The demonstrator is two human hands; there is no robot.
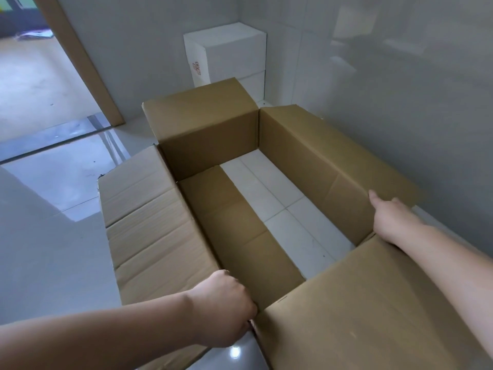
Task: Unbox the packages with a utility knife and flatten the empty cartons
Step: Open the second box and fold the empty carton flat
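A large brown carton [266,161] fills the middle of the frame, standing on a pale tiled floor [53,257] with both ends open — white tiles are seen straight through its bottom, where only one flap still lies flat on the left side. It is empty, so it is judged to be light; corrugated board of this kind is stiff along its panels but gives readily at the creased corners and scored flap lines. The surface looks dry and matt, not slippery, and nothing about it seems fragile.

The left hand [224,308] is curled over the near left corner, at the lower centre of the frame, its fingers wrapped round the wall's top edge. The right hand [392,217] is laid on the right wall near the near corner; a straight finger is pressed along the top edge, while the remaining fingers are hidden behind the board, so a full grip cannot be confirmed.

The best hold is judged to be at diagonally opposite corners, where a push would skew the walls and let them fold flat. No knife is seen. A stack of white boxes [226,57] stands against the wall at the upper centre.
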